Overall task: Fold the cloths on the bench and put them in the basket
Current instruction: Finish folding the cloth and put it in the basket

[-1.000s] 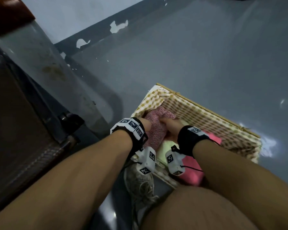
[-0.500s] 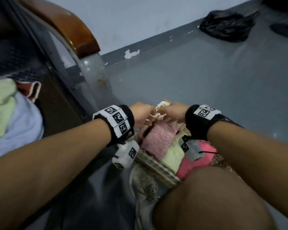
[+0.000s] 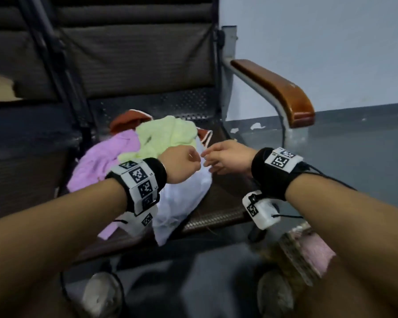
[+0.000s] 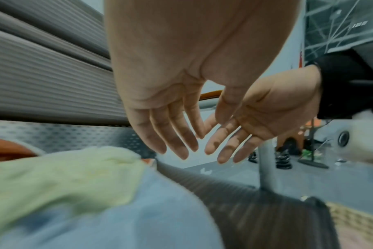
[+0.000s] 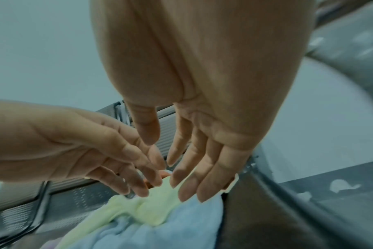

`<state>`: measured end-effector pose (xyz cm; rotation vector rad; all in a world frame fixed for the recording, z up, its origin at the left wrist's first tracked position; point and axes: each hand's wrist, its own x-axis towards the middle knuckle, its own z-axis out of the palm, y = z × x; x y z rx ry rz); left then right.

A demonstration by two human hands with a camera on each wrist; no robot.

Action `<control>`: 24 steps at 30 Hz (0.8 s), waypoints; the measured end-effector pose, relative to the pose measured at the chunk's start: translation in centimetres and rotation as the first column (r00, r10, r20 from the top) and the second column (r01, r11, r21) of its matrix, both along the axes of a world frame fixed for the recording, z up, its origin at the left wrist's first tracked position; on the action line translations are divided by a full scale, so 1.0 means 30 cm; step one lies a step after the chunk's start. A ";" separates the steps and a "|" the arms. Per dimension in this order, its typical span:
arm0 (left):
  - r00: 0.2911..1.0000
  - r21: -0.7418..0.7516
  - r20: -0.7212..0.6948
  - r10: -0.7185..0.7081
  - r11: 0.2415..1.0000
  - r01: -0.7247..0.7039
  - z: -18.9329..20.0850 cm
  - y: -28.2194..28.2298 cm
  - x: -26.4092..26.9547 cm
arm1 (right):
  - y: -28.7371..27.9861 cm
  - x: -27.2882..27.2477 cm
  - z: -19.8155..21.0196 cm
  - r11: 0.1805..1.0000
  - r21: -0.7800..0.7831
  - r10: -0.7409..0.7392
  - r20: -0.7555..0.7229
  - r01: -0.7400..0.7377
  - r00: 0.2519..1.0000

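On the bench seat [image 3: 218, 203] lies a loose pile: a light green cloth [image 3: 168, 134] on top, a lilac cloth [image 3: 101, 159] to the left, a pale blue cloth [image 3: 182, 203] in front, and a rust cloth [image 3: 126, 119] behind. Both hands hover just above the pile, close together. My left hand [image 3: 182, 164] holds nothing, and the left wrist view shows its fingers [image 4: 172, 143] straight. The right hand [image 3: 225, 159] is empty too, with fingers [image 5: 198, 168] spread over the green cloth [image 5: 149, 207]. The basket [image 3: 294, 255] sits low on the right with a folded pink cloth [image 3: 315, 251] inside.
A brown wooden armrest [image 3: 278, 90] on a grey metal frame ends the bench on the right. The dark ribbed backrest [image 3: 136, 53] rises behind the pile. Two shoes [image 3: 101, 294] stand on the grey floor under my arms.
Both hands left the pink cloth in the basket, rose, and swung left to hover over the bench pile. The view turned from the basket to the bench.
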<state>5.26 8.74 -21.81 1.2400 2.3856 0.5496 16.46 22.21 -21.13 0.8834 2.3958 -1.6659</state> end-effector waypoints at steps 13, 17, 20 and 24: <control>0.957 -0.029 -0.115 0.266 0.962 -0.271 -0.245 -0.255 -0.301 | -0.105 -0.311 -0.250 0.803 0.527 0.223 0.168 -0.279 0.960; 0.964 0.062 -0.036 0.264 0.963 -0.262 -0.211 -0.222 -0.308 | -0.088 -0.321 -0.260 0.695 0.651 0.214 0.217 -0.305 0.952; 0.956 0.212 0.027 0.293 0.933 -0.292 -0.154 -0.185 -0.283 | -0.082 -0.325 -0.237 0.633 0.748 0.165 0.121 -0.199 0.979; 0.917 0.306 0.037 0.397 0.869 -0.389 -0.082 -0.174 -0.284 | -0.092 -0.328 -0.164 0.741 0.669 0.113 -0.207 0.056 0.972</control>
